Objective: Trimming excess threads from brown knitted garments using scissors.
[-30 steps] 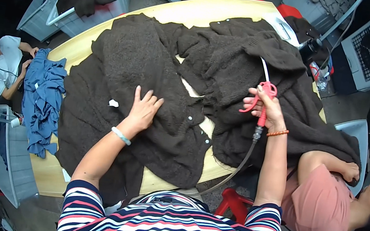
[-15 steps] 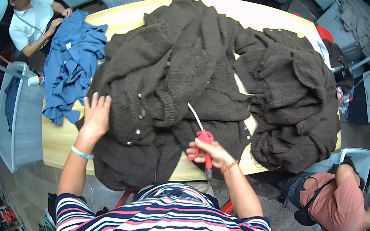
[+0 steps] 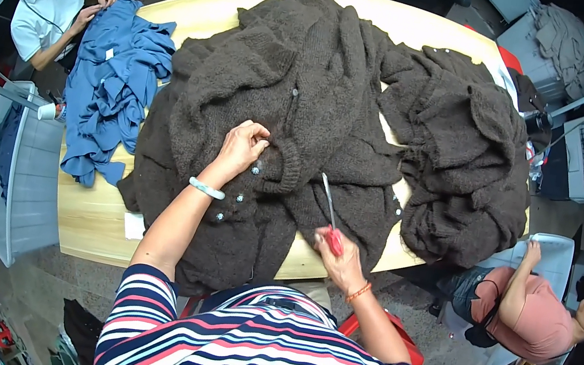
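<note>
Dark brown cardigan [image 3: 246, 88]: in the head view it is lying mid-frame, rumpled and unfolded, at least 4 buttons [image 3: 241, 198] showing; handling is appearing incomplete. The left hand [image 3: 239, 150] is bunching its fingers at the garment's front; whether they are pinching cloth, I cannot tell. The right hand [image 3: 348, 265] is grasping a red air gun [image 3: 334, 241]. Neither hand is touching the brown knit heap [image 3: 475, 160] at right. The table [image 3: 88, 229] is offering bare room at lower left and along its upper edge; blue fabric [image 3: 117, 66] is bounding the left.
</note>
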{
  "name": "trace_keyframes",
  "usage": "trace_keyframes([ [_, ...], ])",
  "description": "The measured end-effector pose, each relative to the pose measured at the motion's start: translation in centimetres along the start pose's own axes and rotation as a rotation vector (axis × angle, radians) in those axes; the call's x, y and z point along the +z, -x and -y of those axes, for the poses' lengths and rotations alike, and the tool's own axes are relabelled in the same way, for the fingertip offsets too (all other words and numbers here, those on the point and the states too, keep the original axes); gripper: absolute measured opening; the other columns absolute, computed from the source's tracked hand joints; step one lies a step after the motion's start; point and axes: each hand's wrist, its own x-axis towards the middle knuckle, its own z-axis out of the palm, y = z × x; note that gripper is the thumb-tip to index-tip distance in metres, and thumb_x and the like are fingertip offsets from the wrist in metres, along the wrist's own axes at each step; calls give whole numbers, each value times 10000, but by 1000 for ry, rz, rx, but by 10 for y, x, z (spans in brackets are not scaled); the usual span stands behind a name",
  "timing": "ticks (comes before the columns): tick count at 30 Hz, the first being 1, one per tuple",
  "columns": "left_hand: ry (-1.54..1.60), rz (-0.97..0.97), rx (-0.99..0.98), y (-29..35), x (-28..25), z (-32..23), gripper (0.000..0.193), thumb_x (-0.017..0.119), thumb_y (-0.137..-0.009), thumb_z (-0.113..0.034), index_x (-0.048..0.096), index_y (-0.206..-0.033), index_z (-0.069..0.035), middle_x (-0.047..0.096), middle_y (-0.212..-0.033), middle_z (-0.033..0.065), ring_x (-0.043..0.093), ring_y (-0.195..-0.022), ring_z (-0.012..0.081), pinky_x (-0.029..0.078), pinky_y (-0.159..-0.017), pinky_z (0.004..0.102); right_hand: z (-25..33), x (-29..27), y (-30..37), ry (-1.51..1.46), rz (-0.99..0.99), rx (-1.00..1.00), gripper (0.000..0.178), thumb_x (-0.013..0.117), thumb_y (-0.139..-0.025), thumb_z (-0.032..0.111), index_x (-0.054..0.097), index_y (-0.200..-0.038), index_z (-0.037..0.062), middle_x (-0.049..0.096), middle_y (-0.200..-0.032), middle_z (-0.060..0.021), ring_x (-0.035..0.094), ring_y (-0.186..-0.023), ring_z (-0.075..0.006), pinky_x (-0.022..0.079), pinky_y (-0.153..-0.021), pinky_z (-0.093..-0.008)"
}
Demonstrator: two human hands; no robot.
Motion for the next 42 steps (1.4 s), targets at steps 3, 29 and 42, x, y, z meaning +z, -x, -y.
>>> trace_keyframes([
  [3, 127, 4, -10, 2, 5, 2, 143, 727, -762, -36, 682, -896, -14, 617, -786, 44, 580, -638, 118, 485, -617, 261, 55, -12, -29, 304, 58, -37, 236, 638, -889, 272, 639, -940, 41, 656, -815, -228, 665, -813, -385, 522, -700, -437],
  [29, -236, 150, 278, 69, -16, 3, 113, 676, -754, -17, 647, -864, -19, 619, -832, 125, 623, -831, 322, 513, -743, 413, 81, -7, -32, 685, 336, -51, 288, 588, -881, 297, 639, -867, 13, 660, -754, -235, 662, -790, -412, 519, -743, -492],
  [42, -489, 114, 170, 65, 6, 9, 152, 697, -761, -84, 633, -889, -34, 587, -831, 130, 636, -823, 317, 519, -719, 441, 79, -3, -28, 678, 303, -37, 262, 604, -855, 268, 642, -862, 9, 668, -789, -241, 665, -815, -404, 520, -748, -489],
])
